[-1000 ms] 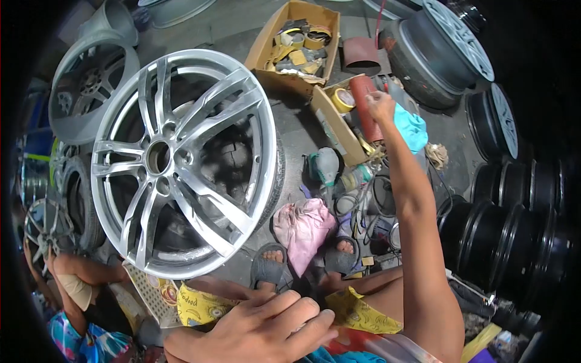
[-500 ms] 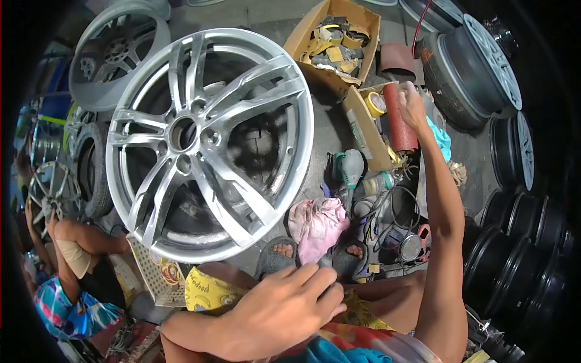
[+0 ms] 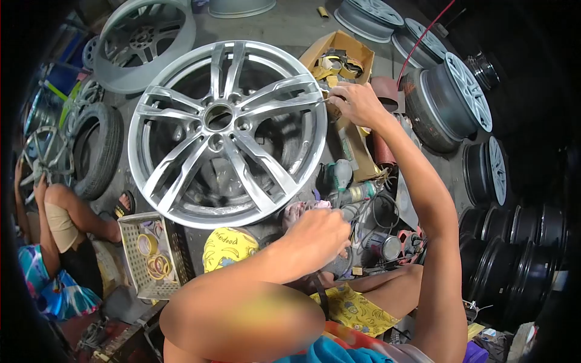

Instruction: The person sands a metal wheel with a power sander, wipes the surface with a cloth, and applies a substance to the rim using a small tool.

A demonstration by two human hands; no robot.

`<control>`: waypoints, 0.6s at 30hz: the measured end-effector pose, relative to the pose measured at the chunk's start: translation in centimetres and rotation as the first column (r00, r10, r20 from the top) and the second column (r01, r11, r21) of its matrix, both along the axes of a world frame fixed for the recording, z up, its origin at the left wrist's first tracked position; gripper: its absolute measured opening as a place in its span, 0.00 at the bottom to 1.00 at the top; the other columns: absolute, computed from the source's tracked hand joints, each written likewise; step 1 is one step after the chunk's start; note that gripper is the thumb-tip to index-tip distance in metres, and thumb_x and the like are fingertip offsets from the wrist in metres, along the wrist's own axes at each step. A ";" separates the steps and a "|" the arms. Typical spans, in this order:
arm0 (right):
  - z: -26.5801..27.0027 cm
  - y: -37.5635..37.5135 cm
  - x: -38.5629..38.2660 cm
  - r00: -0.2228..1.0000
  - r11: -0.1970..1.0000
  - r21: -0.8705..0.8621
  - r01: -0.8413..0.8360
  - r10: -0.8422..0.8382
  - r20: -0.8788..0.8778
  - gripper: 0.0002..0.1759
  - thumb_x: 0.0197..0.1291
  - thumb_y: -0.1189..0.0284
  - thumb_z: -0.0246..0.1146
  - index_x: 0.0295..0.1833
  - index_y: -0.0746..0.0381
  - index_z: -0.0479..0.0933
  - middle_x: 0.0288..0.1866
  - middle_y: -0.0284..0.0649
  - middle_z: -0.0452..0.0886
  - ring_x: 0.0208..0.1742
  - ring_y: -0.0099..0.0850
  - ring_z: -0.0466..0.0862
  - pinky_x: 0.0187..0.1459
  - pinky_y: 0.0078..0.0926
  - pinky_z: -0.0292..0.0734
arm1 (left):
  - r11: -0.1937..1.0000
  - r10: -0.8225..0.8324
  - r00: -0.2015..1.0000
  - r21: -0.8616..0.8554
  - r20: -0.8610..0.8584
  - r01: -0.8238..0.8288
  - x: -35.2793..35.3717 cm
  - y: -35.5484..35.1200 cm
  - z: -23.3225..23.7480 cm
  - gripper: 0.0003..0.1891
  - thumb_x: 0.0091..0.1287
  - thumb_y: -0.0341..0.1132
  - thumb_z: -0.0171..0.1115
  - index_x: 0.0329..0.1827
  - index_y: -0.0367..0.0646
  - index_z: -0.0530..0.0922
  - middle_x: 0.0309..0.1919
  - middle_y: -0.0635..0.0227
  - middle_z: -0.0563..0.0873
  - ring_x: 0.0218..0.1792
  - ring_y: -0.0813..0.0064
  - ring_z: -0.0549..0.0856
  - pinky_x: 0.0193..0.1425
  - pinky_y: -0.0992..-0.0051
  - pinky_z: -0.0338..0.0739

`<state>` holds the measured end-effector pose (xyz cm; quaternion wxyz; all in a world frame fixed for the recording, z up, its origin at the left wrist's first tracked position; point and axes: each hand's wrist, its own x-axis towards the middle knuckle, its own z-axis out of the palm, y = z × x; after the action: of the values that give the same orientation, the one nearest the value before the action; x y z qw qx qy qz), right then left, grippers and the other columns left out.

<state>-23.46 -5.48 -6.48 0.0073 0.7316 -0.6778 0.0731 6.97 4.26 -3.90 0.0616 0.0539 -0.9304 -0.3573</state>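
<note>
A silver alloy wheel rim point(image 3: 275, 109) with split spokes lies face up in front of me. At its right edge is my right hand point(image 3: 358, 104), fingers pinched together beside the end of a spoke. Whatever sits between those fingers is too small to make out. My left hand point(image 3: 321, 239) hovers low, near the rim's lower right side, with its fingers curled; what they hold, if anything, is hidden. Behind the left hand a pink cloth point(image 3: 299, 212) partly shows. A red roll of sandpaper point(image 3: 383, 150) stands in a cardboard box point(image 3: 357, 151) below my right forearm.
An open carton point(image 3: 319, 51) of sanding scraps and tape stands beyond the right hand. A green power tool point(image 3: 342, 174), cables and a can point(image 3: 390, 247) lie at right. A plastic basket point(image 3: 136, 248) holds tape rolls. Another person point(image 3: 72, 218) sits at left; black rims point(image 3: 496, 254) line the right.
My right hand has left the red sandpaper roll and moved left to the wheel rim's edge. My left hand has risen slightly. The whole view has shifted.
</note>
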 end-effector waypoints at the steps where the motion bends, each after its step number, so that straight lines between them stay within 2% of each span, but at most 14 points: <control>1: -0.4 -0.1 -0.1 1.000 1.000 0.003 -0.005 0.005 -0.004 0.12 0.71 0.63 0.61 0.47 0.56 0.87 0.46 0.41 0.89 0.50 0.46 0.88 0.49 0.52 0.80 | 1.000 0.012 1.000 -0.016 -0.016 -0.012 -0.1 -0.1 -0.2 0.12 0.67 0.38 0.73 0.38 0.35 0.86 0.39 0.52 0.87 0.42 0.49 0.89 0.46 0.55 0.84; 8: -0.6 1.7 0.4 0.980 0.993 0.113 -0.045 0.022 0.196 0.14 0.68 0.62 0.63 0.46 0.58 0.89 0.45 0.45 0.91 0.48 0.50 0.89 0.51 0.51 0.82 | 1.000 0.017 1.000 0.013 -0.002 -0.017 -0.9 -0.6 0.2 0.11 0.67 0.37 0.72 0.38 0.34 0.87 0.38 0.52 0.87 0.42 0.47 0.89 0.48 0.54 0.85; 10: -0.6 1.8 0.8 0.972 0.990 0.124 -0.061 0.030 0.235 0.14 0.68 0.62 0.63 0.45 0.59 0.90 0.45 0.46 0.91 0.49 0.50 0.89 0.51 0.51 0.82 | 0.999 0.007 0.998 0.036 0.055 -0.009 -1.2 -0.6 0.4 0.12 0.67 0.37 0.73 0.37 0.33 0.87 0.38 0.51 0.88 0.42 0.46 0.89 0.48 0.54 0.85; 12: -0.7 1.8 1.3 0.989 0.999 0.001 0.045 -0.044 0.139 0.14 0.68 0.62 0.64 0.45 0.59 0.89 0.44 0.47 0.90 0.48 0.51 0.89 0.51 0.51 0.82 | 0.999 0.019 0.999 0.026 0.027 -0.019 -1.3 -0.6 0.0 0.13 0.67 0.38 0.73 0.38 0.33 0.87 0.38 0.50 0.88 0.42 0.46 0.90 0.48 0.54 0.85; 18: -1.0 5.0 2.5 0.976 0.999 -0.047 0.004 0.006 0.219 0.14 0.70 0.62 0.63 0.45 0.59 0.90 0.44 0.45 0.89 0.49 0.50 0.88 0.53 0.50 0.80 | 0.999 0.032 0.999 -0.006 0.023 -0.032 -1.4 -0.8 0.3 0.14 0.67 0.39 0.73 0.39 0.33 0.88 0.38 0.49 0.89 0.42 0.46 0.90 0.49 0.54 0.85</control>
<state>-20.91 -0.47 -7.52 -0.0505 0.7191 -0.6721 0.1692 5.57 3.44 -3.64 0.0569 0.0727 -0.9311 -0.3528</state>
